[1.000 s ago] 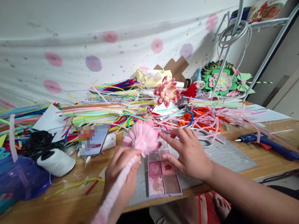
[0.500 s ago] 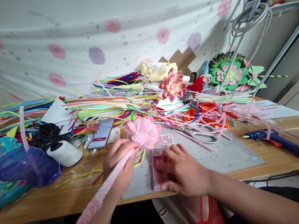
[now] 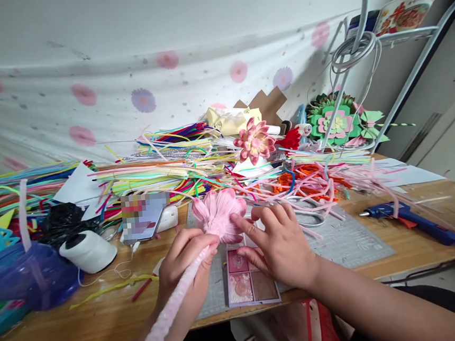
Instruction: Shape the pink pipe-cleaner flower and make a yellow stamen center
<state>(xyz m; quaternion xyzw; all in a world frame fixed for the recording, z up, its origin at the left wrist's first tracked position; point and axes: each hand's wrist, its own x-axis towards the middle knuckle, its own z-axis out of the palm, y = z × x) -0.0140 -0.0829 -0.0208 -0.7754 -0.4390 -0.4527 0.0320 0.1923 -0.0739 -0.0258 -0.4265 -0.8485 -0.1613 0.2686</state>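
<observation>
Near table's front edge, left hand grips flower stem; right hand, fingers parted, meets petal edge; mat extends rightward.

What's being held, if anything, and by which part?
Left hand holds the pink flower by its stem, near the petals; right hand seems only to touch it.

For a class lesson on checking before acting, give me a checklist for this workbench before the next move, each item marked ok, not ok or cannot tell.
1. Stem held in the left hand: ok.
2. Right hand at the pink flower: ok.
3. Palette uncovered on the cutting mat: ok.
4. Palette well back from the front edge of the table: not ok; its near end lies close.
5. Glue gun apart from both hands: ok.
6. Glue gun cool: cannot tell.
</observation>
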